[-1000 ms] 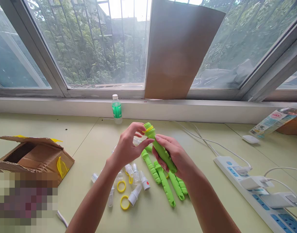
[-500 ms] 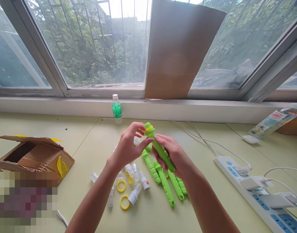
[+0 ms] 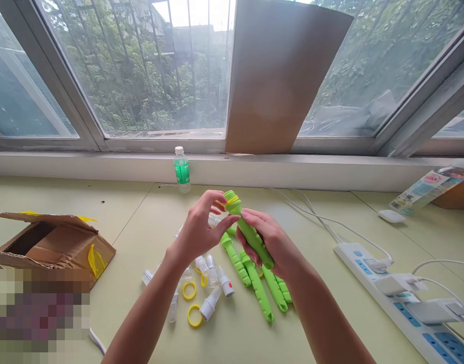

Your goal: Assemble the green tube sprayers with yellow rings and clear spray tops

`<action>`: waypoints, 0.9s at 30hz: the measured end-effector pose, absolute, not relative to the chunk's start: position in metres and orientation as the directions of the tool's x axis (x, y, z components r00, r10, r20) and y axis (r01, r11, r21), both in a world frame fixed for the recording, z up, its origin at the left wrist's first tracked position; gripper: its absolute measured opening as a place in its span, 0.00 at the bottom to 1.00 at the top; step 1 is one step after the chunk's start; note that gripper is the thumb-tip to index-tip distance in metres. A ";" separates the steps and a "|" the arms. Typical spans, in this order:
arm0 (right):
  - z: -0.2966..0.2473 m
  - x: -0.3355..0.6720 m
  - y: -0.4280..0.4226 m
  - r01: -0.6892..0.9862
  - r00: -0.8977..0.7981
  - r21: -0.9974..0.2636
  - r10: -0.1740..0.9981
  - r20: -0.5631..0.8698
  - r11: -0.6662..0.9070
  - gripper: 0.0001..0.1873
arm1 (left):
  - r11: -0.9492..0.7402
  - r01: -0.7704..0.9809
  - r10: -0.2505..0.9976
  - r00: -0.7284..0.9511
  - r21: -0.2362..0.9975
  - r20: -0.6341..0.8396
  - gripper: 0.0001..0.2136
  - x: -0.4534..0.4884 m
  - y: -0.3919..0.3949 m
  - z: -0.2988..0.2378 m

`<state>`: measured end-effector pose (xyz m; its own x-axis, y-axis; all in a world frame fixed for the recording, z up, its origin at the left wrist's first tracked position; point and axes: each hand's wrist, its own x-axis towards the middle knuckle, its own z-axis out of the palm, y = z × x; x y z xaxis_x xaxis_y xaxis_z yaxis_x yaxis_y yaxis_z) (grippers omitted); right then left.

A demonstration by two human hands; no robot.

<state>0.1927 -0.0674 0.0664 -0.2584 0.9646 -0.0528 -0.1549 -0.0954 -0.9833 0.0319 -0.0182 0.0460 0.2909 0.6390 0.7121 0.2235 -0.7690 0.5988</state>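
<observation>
Above the table [image 3: 135, 230], little has shifted: left hand [image 3: 202, 222] pinches the handle [image 3: 253, 238] near its ring [image 3: 232, 200], right hand [image 3: 269, 233] wraps its body, so work seems paused.

The left forearm [image 3: 152, 298] partly hides the clear plastic tubes [image 3: 173, 309].

Forearms [image 3: 144, 308], two, bare, are angled inward; left hand [image 3: 201, 227] is held with thumb and forefinger parted in an arc; right hand [image 3: 272, 237] is closed, thumb extended, fingers curled beneath.
</observation>
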 end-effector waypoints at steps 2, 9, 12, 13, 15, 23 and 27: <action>0.067 0.193 -0.067 -0.154 -0.258 -0.983 0.965 -0.056 -0.098 0.15 | -0.769 0.222 0.639 0.291 0.600 0.712 0.14 0.032 -0.018 0.046; 0.072 0.192 -0.068 -0.143 -0.257 -0.982 0.963 -0.080 -0.120 0.14 | -0.770 0.228 0.637 0.290 0.595 0.714 0.14 0.032 -0.018 0.046; 0.072 0.192 -0.069 -0.143 -0.261 -0.983 0.963 -0.072 -0.113 0.14 | -0.771 0.232 0.637 0.287 0.593 0.715 0.13 0.032 -0.018 0.046; 0.071 0.192 -0.069 -0.144 -0.263 -0.983 0.962 -0.069 -0.110 0.14 | -0.772 0.232 0.635 0.288 0.592 0.717 0.13 0.032 -0.018 0.046; 0.070 0.192 -0.069 -0.142 -0.264 -0.984 0.962 -0.066 -0.106 0.14 | -0.774 0.232 0.633 0.291 0.589 0.717 0.13 0.033 -0.018 0.046; 0.069 0.192 -0.067 -0.151 -0.265 -0.983 0.962 -0.061 -0.104 0.14 | -0.763 0.256 0.646 0.291 0.593 0.706 0.13 0.033 -0.018 0.046; 0.063 0.192 -0.065 -0.170 -0.260 -0.981 0.965 -0.044 -0.090 0.14 | -0.762 0.256 0.648 0.294 0.595 0.703 0.13 0.032 -0.018 0.045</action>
<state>0.1917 -0.0646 0.0629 -0.2603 0.9645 -0.0436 -0.1698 -0.0902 -0.9814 0.0324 -0.0182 0.0452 0.2943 0.6477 0.7028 0.2561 -0.7619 0.5949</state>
